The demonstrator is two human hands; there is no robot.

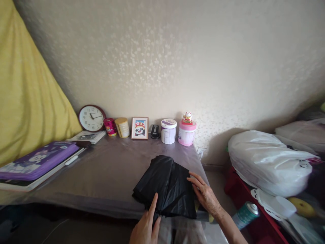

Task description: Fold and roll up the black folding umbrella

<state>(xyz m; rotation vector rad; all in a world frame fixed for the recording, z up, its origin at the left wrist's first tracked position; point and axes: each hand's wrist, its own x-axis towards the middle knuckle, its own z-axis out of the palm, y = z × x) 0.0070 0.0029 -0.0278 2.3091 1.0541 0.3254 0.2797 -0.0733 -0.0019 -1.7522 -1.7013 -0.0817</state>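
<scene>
A black folding umbrella [165, 186], collapsed but with its fabric loose and spread in folds, lies at the front edge of the table. My left hand [146, 225] is at its near end, where the dark handle sits between the index finger and thumb; the other fingers are mostly hidden. On the umbrella's right side, my right hand [204, 193] has its fingers stretched out, with the tips touching the fabric's edge.
Along the wall stand a clock [92, 118], a picture frame [139, 128], a white tub [169, 131] and a pink tub [187, 134] bearing a cat figurine. A purple case [38, 161] lies left. Right of the table are a spray can [246, 214] and a white bag [266, 162].
</scene>
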